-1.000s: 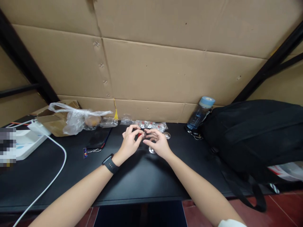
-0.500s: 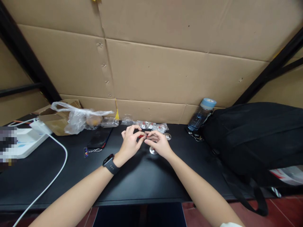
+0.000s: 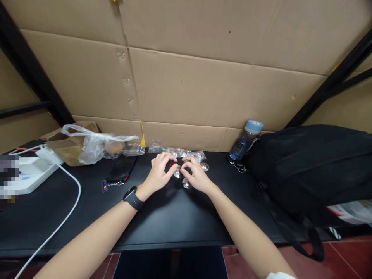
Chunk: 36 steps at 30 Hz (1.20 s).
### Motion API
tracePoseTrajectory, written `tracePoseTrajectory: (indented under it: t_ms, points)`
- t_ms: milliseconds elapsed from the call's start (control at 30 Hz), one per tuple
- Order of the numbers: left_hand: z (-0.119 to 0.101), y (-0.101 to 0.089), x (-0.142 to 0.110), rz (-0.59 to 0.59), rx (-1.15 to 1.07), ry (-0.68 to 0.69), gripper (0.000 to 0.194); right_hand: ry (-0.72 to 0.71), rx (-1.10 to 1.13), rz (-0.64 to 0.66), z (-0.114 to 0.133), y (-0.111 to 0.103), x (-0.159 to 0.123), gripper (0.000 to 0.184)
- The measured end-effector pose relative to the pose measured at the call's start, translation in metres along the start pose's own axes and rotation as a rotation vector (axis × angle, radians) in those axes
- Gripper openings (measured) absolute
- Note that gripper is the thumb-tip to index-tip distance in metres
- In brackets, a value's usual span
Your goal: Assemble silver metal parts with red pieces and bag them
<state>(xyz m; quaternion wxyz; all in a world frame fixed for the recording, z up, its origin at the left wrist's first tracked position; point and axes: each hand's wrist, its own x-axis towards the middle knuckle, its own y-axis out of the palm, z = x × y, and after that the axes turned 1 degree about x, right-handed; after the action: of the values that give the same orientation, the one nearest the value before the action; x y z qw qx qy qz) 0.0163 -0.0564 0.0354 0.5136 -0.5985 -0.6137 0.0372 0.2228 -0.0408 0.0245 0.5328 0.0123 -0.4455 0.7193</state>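
My left hand [image 3: 161, 171] is over the black table, thumb and index finger curved but apart. A small red piece [image 3: 172, 164] shows between them, apparently behind the fingers. Opposite, my right hand [image 3: 197, 177] has its thumb and index finger bent with a gap between them. Below and between the fingertips sits a shiny round disc [image 3: 177, 174] with a bit of red, partly hidden by the hands. Just under my right hand lies a second shiny disc [image 3: 186, 183], and a third disc [image 3: 205, 167] rests behind it.
Clear packets [image 3: 198, 155] with red-centred discs line the cardboard wall [image 3: 186, 89]. Left are a phone [image 3: 120, 170], a plastic bag [image 3: 94, 149], a cardboard box [image 3: 68, 151] and a white power strip [image 3: 37, 174] with a cable. Right stand a blue-capped bottle [image 3: 243, 143] and a black backpack [image 3: 308, 166].
My hands, earlier pinching a small piece together, have drawn slightly apart and their fingers have opened. A shiny disc now shows between them.
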Motion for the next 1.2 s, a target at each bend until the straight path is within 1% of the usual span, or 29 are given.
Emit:
tracePoseTrajectory:
  t_ms: [67,133,267,300,367,433,467,500,567,633,700,800,867,933,1000,1100,1200]
  points:
    - [0.002,0.001,-0.001,0.086,0.037,0.053,0.019,-0.018,-0.025,0.015,-0.001,0.0,0.0,0.013]
    - [0.005,0.006,-0.002,0.148,0.082,0.086,0.019,-0.019,-0.011,0.019,0.0,-0.001,0.0,0.013]
    - [0.011,0.013,-0.004,0.174,0.114,0.087,0.015,-0.005,0.021,0.027,0.004,-0.01,0.001,0.015]
    - [0.012,0.013,-0.004,0.17,0.118,0.081,0.015,0.009,0.018,0.059,0.004,-0.014,0.001,0.015]
    - [0.014,0.012,-0.003,0.16,0.119,0.054,0.014,0.048,-0.008,0.188,0.001,-0.022,0.0,0.013]
    - [0.016,0.01,-0.002,0.155,0.103,0.018,0.014,0.077,-0.068,0.349,-0.005,-0.029,-0.003,0.019]
    - [0.017,0.009,-0.001,0.157,0.091,0.004,0.014,0.085,-0.103,0.405,-0.008,-0.031,-0.005,0.023]
    - [0.017,0.009,-0.001,0.161,0.079,-0.006,0.015,0.09,-0.134,0.441,-0.012,-0.031,-0.006,0.023]
    - [0.017,0.009,0.0,0.164,0.063,-0.017,0.015,0.101,-0.178,0.461,-0.016,-0.029,-0.007,0.016]
    - [0.017,0.01,-0.001,0.166,0.06,-0.025,0.016,0.102,-0.201,0.443,-0.017,-0.025,-0.007,0.012]
    - [0.017,0.011,0.0,0.17,0.06,-0.042,0.016,0.101,-0.202,0.375,-0.015,-0.024,-0.006,0.01]
    - [0.018,0.01,0.001,0.177,0.049,-0.097,0.016,0.118,-0.127,0.176,-0.009,-0.027,-0.001,0.005]
    - [0.019,0.009,0.002,0.173,0.018,-0.156,0.016,0.142,-0.034,0.043,-0.007,-0.029,0.001,0.008]
    - [0.021,0.01,0.003,0.163,-0.053,-0.213,0.018,0.171,0.071,-0.044,-0.006,-0.028,0.003,0.013]
    - [0.023,0.012,0.003,0.15,-0.169,-0.244,0.02,0.196,0.169,-0.082,-0.006,-0.023,0.004,0.016]
    - [0.024,0.018,0.003,0.145,-0.349,-0.242,0.022,0.207,0.278,-0.075,-0.007,-0.009,0.004,0.018]
    - [0.023,0.022,0.001,0.132,-0.429,-0.241,0.023,0.256,0.422,-0.059,-0.008,0.006,0.003,0.023]
